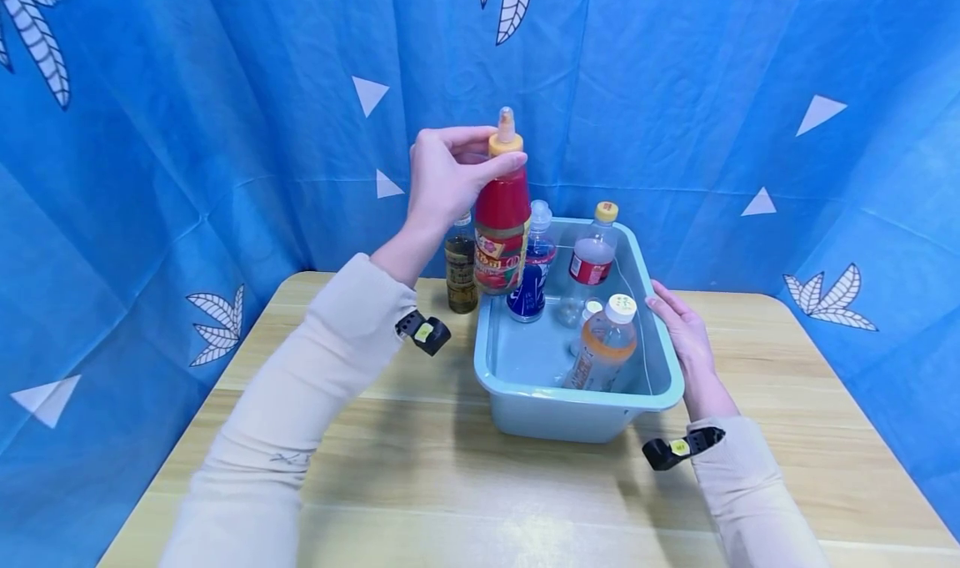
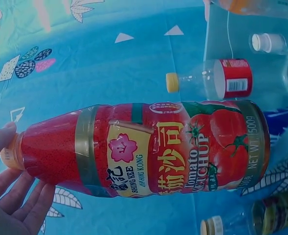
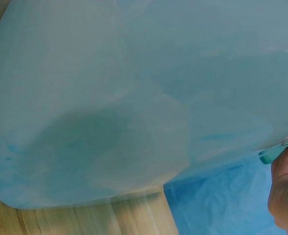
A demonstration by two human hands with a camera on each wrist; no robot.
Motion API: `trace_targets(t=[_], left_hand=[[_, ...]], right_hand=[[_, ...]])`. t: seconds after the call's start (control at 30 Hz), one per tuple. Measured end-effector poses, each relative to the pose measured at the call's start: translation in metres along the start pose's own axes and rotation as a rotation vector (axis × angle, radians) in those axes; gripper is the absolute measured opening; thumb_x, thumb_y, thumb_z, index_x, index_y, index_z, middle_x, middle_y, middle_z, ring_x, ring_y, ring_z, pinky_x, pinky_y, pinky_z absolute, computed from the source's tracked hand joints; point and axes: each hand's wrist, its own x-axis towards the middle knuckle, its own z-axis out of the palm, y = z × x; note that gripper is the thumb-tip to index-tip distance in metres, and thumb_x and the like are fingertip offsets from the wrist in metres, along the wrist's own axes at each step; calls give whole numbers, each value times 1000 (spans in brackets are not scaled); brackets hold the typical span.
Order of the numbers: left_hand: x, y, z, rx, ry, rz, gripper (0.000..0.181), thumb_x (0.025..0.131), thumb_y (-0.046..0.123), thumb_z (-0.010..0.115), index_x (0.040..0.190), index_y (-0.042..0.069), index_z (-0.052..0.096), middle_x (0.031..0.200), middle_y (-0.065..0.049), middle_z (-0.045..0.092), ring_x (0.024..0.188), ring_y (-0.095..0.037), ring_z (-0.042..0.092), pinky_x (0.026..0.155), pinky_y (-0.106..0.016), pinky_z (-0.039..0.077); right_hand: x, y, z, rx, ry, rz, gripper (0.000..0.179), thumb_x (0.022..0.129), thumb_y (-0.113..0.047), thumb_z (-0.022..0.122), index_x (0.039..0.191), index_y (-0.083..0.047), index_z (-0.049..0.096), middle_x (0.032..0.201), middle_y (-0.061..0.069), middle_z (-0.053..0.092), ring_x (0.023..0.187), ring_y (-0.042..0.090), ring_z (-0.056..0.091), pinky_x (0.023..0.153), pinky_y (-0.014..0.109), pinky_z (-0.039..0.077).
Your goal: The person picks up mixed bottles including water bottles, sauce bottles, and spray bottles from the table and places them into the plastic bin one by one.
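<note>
My left hand (image 1: 450, 172) grips a red tomato ketchup bottle (image 2: 183, 147) by its yellow cap and neck, thumb on one side and fingers on the other. The ketchup bottle stays upright, its base overlapping the back left rim of a light blue plastic basin (image 1: 517, 391) in the head view. On the basin's right side, my right hand (image 1: 688, 339) holds the rim. Inside the basin, an orange drink bottle (image 1: 609, 343) leans near the front right. A yellow-capped bottle with a red label (image 1: 591, 259) and a blue-labelled bottle (image 1: 531, 280) stand farther back.
Left of the basin, a dark amber bottle (image 1: 461, 272) stands on the wooden table (image 1: 405, 468). A small white-capped bottle (image 2: 268, 43) is also in the basin. Blue patterned curtain (image 1: 300, 92) hangs behind the table and along both sides.
</note>
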Motion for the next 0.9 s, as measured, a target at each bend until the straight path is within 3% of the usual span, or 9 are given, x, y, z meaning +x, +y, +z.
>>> trace_targets(t=[0.2, 0.47, 0.7, 0.9], left_hand=[[1, -3, 14, -26, -11, -1, 41, 72, 26, 73, 108, 8, 64, 98, -4, 66, 81, -11, 62, 70, -24, 49], [0, -20, 31, -57, -12, -15, 39, 73, 26, 72, 107, 8, 65, 96, -3, 66, 80, -11, 61, 68, -25, 50], [-5, -37, 42, -14, -14, -76, 40, 73, 28, 72, 107, 10, 65, 97, -2, 66, 81, -10, 61, 67, -25, 49], [-8, -52, 50, 3, -52, -83, 38, 73, 28, 72, 106, 10, 66, 98, -2, 66, 83, -10, 62, 69, -23, 49]], right_hand=[[2, 2, -2, -2, 0, 13, 60, 82, -33, 61, 136, -24, 36, 143, 0, 26, 107, 11, 45, 72, 17, 47], [5, 6, -3, 0, 14, 1, 60, 81, -34, 63, 135, -24, 39, 142, 1, 29, 98, 6, 51, 72, 17, 47], [3, 5, -2, -35, 14, -3, 59, 82, -34, 62, 135, -25, 38, 143, 1, 28, 103, 9, 48, 70, 16, 47], [-5, -2, 3, -30, 7, 3, 59, 83, -33, 60, 136, -24, 36, 144, 1, 26, 111, 12, 43, 69, 15, 47]])
